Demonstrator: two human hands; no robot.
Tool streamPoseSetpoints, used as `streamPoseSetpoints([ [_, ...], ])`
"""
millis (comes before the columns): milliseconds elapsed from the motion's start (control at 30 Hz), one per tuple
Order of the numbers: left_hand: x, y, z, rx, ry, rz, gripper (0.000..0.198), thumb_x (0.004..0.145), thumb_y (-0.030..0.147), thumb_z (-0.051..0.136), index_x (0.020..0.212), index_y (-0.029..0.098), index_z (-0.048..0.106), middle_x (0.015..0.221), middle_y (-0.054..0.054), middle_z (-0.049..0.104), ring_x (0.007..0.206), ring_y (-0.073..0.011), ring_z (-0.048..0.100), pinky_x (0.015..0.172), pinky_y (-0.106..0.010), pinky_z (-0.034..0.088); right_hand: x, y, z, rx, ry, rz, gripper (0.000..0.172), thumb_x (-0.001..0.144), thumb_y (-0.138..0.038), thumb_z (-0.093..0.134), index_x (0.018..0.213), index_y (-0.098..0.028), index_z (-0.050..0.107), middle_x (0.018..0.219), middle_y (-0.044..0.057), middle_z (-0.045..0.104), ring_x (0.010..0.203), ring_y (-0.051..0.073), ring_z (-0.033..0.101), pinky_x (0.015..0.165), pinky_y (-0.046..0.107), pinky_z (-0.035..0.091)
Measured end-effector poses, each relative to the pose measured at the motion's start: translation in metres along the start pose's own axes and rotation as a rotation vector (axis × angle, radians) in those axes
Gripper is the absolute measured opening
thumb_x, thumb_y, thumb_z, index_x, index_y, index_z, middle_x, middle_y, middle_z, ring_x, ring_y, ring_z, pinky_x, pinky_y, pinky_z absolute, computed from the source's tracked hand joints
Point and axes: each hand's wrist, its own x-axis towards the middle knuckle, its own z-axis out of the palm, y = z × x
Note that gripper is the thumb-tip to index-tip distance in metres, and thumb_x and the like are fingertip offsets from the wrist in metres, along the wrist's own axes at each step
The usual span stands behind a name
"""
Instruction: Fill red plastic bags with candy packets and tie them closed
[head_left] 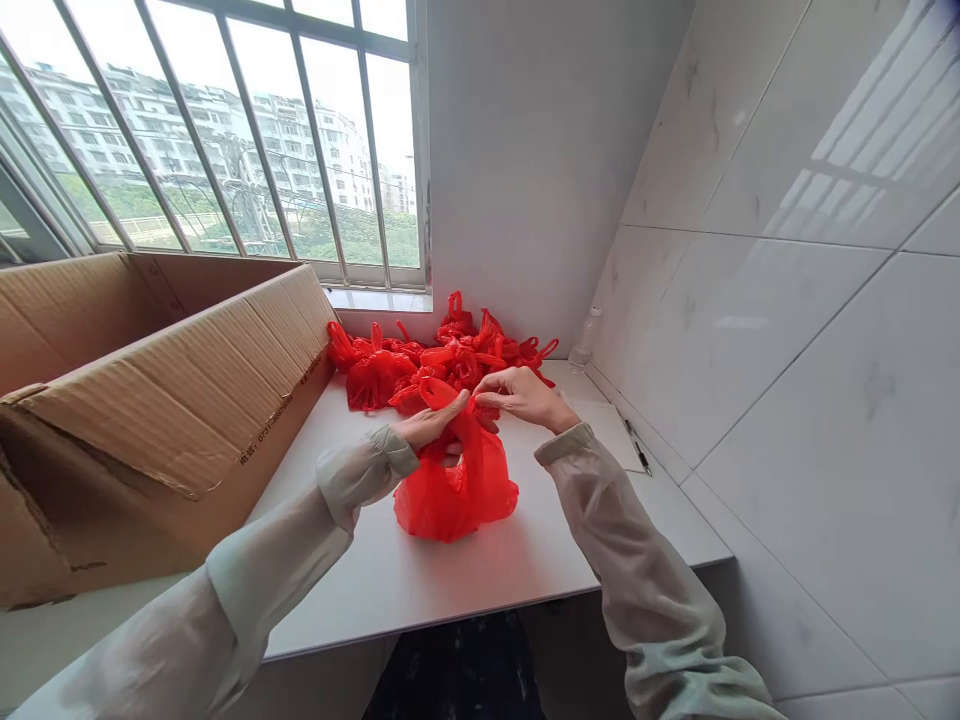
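A red plastic bag (450,505) rests near the front of the white table, bulging at the bottom with its handles drawn upward. What it contains is hidden. My left hand (435,425) is closed on the bag's handles from the left, its thumb pointing up and to the right. From the right, my right hand (525,397) pinches the top of the same handles, fingers bent and pressed together. Both hands meet just above the bag. Right behind them lies a heap of red plastic bags (379,375) with loops sticking up.
A large open cardboard box (180,390) takes up the table's left side. At the back right corner stands a clear bottle (585,340). A pen (637,447) lies on paper by the tiled wall. The white table (337,600) ends close to my body. Behind is a barred window.
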Motion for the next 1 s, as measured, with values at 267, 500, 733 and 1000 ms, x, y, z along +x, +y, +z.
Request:
streamPoseSetpoints([
  [267, 0.013, -0.002, -0.01, -0.488, -0.246, -0.235, 0.038, 0.064, 0.04, 0.084, 0.086, 0.019, 0.063, 0.069, 0.002, 0.063, 0.052, -0.0076, 0.052, 0.051, -0.021, 0.044, -0.047, -0.006, 0.017, 0.123, -0.052, -0.097, 0.015, 0.077, -0.033, 0.073, 0.08, -0.019, 0.07, 0.076, -0.001, 0.069, 0.071, 0.013, 0.062, 0.064, 0.024, 0.046],
  [500, 0.005, 0.006, -0.009, 0.423, -0.335, 0.257, 0.017, 0.065, 0.018, 0.064, 0.076, 0.018, 0.05, 0.071, 0.001, 0.06, 0.058, -0.0102, 0.049, 0.053, -0.022, 0.035, -0.036, 0.024, 0.032, 0.386, 0.142, -0.039, 0.024, 0.092, -0.038, 0.054, 0.105, -0.021, 0.066, 0.101, 0.003, 0.068, 0.098, 0.015, 0.063, 0.088, 0.028, 0.047],
  [733, -0.006, -0.005, 0.001, 1.266, 0.115, 0.553, 0.025, 0.08, 0.003, 0.041, 0.093, 0.019, 0.056, 0.087, -0.003, 0.059, 0.058, -0.0133, 0.051, 0.048, -0.027, 0.024, -0.017, 0.049, 0.067, 0.571, -0.164, -0.033, 0.031, 0.083, -0.034, 0.063, 0.109, -0.017, 0.066, 0.1, 0.002, 0.069, 0.09, 0.015, 0.06, 0.082, 0.025, 0.048],
  [1000, -0.009, -0.027, -0.013, 1.182, 0.142, 0.832, 0.025, 0.093, 0.013, 0.035, 0.091, 0.017, 0.059, 0.108, -0.009, 0.056, 0.067, -0.0123, 0.053, 0.055, -0.026, 0.04, -0.019, 0.045, 0.058, 0.002, 0.097, -0.077, 0.018, 0.085, -0.013, 0.06, 0.091, -0.017, 0.076, 0.083, 0.0, 0.068, 0.076, 0.012, 0.061, 0.071, 0.022, 0.044],
])
